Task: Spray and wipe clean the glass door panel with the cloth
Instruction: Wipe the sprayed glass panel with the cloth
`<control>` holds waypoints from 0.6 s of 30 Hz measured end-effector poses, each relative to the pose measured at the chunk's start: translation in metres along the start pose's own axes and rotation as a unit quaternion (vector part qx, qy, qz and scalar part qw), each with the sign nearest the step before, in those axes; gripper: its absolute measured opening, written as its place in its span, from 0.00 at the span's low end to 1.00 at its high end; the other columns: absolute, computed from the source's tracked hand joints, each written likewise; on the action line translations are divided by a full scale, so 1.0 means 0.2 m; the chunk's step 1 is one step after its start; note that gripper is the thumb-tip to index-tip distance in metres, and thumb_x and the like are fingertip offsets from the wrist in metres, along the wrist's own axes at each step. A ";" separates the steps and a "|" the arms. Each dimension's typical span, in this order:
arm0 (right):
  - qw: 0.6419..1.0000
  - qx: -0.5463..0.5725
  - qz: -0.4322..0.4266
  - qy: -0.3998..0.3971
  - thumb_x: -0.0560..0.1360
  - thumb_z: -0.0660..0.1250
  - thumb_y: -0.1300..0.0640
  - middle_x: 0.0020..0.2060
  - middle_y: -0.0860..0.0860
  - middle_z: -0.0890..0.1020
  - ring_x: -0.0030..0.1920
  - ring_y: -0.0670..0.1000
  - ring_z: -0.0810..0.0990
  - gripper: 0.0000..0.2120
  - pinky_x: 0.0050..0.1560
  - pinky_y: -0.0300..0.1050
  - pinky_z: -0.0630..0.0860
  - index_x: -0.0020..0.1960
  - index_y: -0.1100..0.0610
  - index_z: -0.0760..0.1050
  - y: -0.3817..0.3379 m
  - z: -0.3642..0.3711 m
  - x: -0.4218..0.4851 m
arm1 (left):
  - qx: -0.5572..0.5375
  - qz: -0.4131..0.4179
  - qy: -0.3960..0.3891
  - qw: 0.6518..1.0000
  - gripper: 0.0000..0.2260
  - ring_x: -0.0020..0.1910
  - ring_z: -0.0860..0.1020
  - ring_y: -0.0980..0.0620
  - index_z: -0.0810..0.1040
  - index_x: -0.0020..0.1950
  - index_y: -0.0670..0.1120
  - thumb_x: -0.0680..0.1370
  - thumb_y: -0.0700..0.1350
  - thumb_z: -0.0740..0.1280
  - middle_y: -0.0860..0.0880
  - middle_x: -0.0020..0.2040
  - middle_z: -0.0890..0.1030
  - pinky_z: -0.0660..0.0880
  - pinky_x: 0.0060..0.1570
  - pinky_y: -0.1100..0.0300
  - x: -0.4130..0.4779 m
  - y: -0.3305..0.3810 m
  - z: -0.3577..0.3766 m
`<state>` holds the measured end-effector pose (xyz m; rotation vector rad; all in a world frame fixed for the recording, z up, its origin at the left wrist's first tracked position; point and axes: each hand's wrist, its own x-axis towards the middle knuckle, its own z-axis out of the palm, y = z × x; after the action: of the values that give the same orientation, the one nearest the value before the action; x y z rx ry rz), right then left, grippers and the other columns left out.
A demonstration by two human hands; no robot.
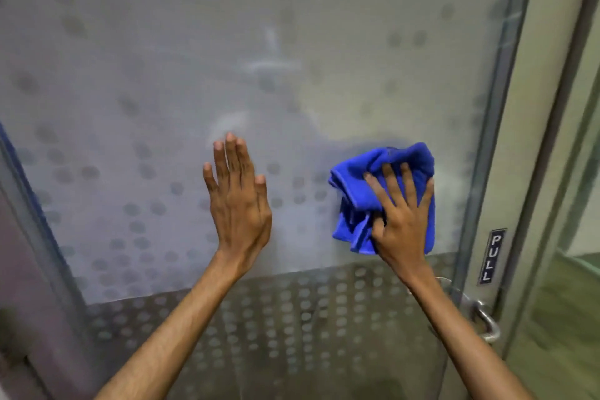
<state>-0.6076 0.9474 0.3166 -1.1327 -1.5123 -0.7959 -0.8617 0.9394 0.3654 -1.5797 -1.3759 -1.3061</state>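
A frosted glass door panel [146, 81] with a pattern of grey dots fills the view. My right hand [401, 221] presses a crumpled blue cloth [357, 182] flat against the glass, right of centre, with fingers spread over it. My left hand [238, 201] lies flat on the glass to the left of the cloth, palm to the panel, holding nothing. No spray bottle is in view.
A metal door handle [483, 318] sits at the lower right under my right forearm, below a small "PULL" sign [493, 256]. The door's metal frame [513, 107] runs down the right side. The lower glass band is clear with dots.
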 end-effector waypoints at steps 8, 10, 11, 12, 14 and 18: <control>0.997 0.053 0.047 0.039 0.66 0.63 0.57 0.78 0.49 0.62 0.81 0.55 0.51 0.38 0.77 0.66 0.40 0.76 0.45 0.64 -0.11 0.09 0.10 | -0.019 0.001 -0.009 1.000 0.26 0.80 0.47 0.44 0.48 0.80 0.38 0.84 0.45 0.49 0.42 0.80 0.51 0.36 0.77 0.53 -0.11 0.24 0.10; 0.997 0.054 -0.036 -0.037 0.67 0.62 0.56 0.76 0.49 0.65 0.80 0.54 0.51 0.36 0.77 0.66 0.42 0.75 0.45 0.65 -0.09 0.10 -0.20 | -0.022 0.001 -0.018 1.000 0.26 0.80 0.44 0.48 0.47 0.80 0.39 0.84 0.44 0.49 0.45 0.80 0.48 0.35 0.77 0.54 -0.18 0.24 0.12; 0.996 0.044 -0.044 -0.061 0.67 0.62 0.57 0.74 0.50 0.67 0.80 0.54 0.53 0.34 0.77 0.67 0.43 0.74 0.45 0.66 -0.02 0.09 -0.32 | -0.017 -0.003 -0.023 1.000 0.26 0.80 0.42 0.50 0.46 0.80 0.40 0.84 0.44 0.49 0.46 0.80 0.47 0.36 0.77 0.53 -0.22 0.20 0.11; 0.996 0.034 -0.038 -0.074 0.67 0.61 0.57 0.73 0.52 0.70 0.79 0.54 0.54 0.34 0.76 0.68 0.45 0.73 0.45 0.66 0.06 0.08 -0.41 | -0.008 -0.009 -0.029 1.000 0.26 0.80 0.41 0.51 0.45 0.80 0.40 0.84 0.44 0.49 0.47 0.80 0.46 0.36 0.77 0.53 -0.25 0.15 0.10; 0.997 0.022 -0.003 -0.077 0.65 0.59 0.58 0.71 0.55 0.73 0.78 0.55 0.55 0.35 0.74 0.71 0.47 0.73 0.46 0.65 0.20 0.07 -0.46 | 0.018 -0.016 -0.042 0.999 0.26 0.80 0.40 0.51 0.45 0.80 0.40 0.84 0.44 0.50 0.46 0.80 0.46 0.37 0.77 0.52 -0.32 0.05 0.05; 0.992 0.039 0.121 -0.016 0.67 0.59 0.59 0.75 0.54 0.66 0.78 0.60 0.56 0.35 0.73 0.76 0.47 0.75 0.49 0.64 0.07 0.09 -0.34 | 0.042 -0.028 -0.059 0.997 0.25 0.80 0.39 0.53 0.48 0.79 0.38 0.84 0.44 0.49 0.45 0.80 0.48 0.38 0.77 0.51 -0.42 -0.10 -0.04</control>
<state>-0.5996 0.9512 0.2448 -1.2472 -1.3862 -0.5513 -0.8791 0.9108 0.2852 -1.5926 -1.5385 -1.1875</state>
